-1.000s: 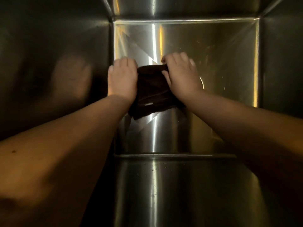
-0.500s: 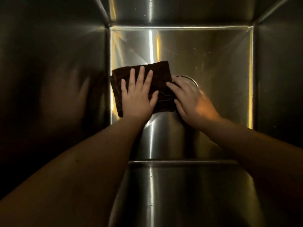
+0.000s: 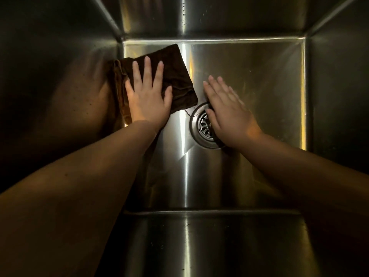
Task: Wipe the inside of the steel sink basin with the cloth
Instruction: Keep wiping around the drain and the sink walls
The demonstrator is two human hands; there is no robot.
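I look straight down into a deep steel sink basin (image 3: 259,80). A dark brown cloth (image 3: 175,70) lies flat on the basin floor at its left side, against the left wall. My left hand (image 3: 147,96) presses on the cloth with straight, spread fingers. My right hand (image 3: 227,108) is off the cloth, flat with straight fingers, just to the right of it and partly over the round drain strainer (image 3: 201,126). It looks slightly blurred.
The four steel walls rise steeply around the floor: the left wall (image 3: 60,86) mirrors my arm, the right wall (image 3: 339,86) is dark. Water drops speckle the far wall (image 3: 199,15) and near wall (image 3: 199,246).
The cloth was bunched between both hands, then spread flat under my left hand. It has slid left against the wall; my right hand has let go and the drain has come into view.
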